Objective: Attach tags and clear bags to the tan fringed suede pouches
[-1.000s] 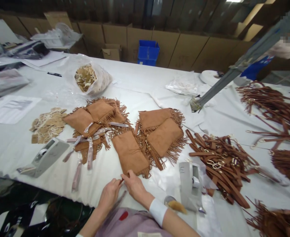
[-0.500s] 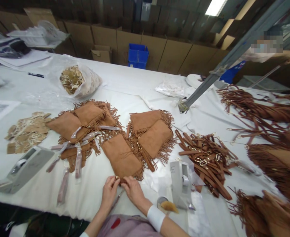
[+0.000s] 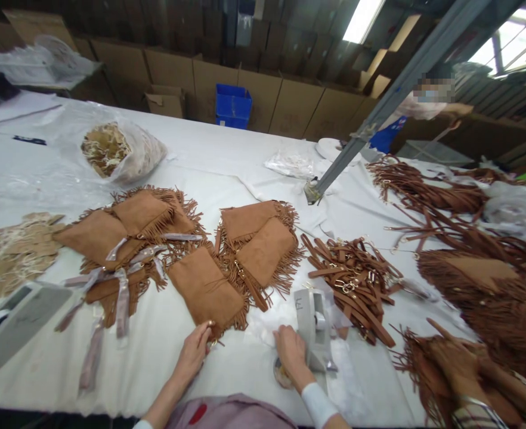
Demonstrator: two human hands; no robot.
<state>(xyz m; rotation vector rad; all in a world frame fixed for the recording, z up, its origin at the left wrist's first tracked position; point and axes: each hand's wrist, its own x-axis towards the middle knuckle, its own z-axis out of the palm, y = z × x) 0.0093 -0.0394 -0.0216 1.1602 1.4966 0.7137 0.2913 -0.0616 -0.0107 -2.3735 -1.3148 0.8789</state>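
My left hand (image 3: 194,347) pinches the lower corner of a tan fringed suede pouch (image 3: 206,289), where a small gold metal fitting shows. The pouch lies flat on the white table. Beside the grey tape dispenser (image 3: 310,322), my right hand (image 3: 290,350) has its fingers drawn together at a pile of thin, translucent plastic sheets (image 3: 263,319). Whether a sheet is between the fingertips I cannot make out. Two more fringed pouches (image 3: 265,250) lie just behind. To the left rests a heap of similar pouches (image 3: 111,229) with plastic-wrapped straps (image 3: 122,304).
Brown straps with gold clips (image 3: 352,283) lie right of the dispenser. At far right, a co-worker's hands (image 3: 460,363) rest on fringed brown leather. A second dispenser (image 3: 16,328) and tan tags (image 3: 16,253) lie left. A metal post (image 3: 356,143) meets the table.
My right hand has left the pouch's corner and moved right to the plastic sheets by the dispenser. My left hand stays at the corner. The view has shifted right.
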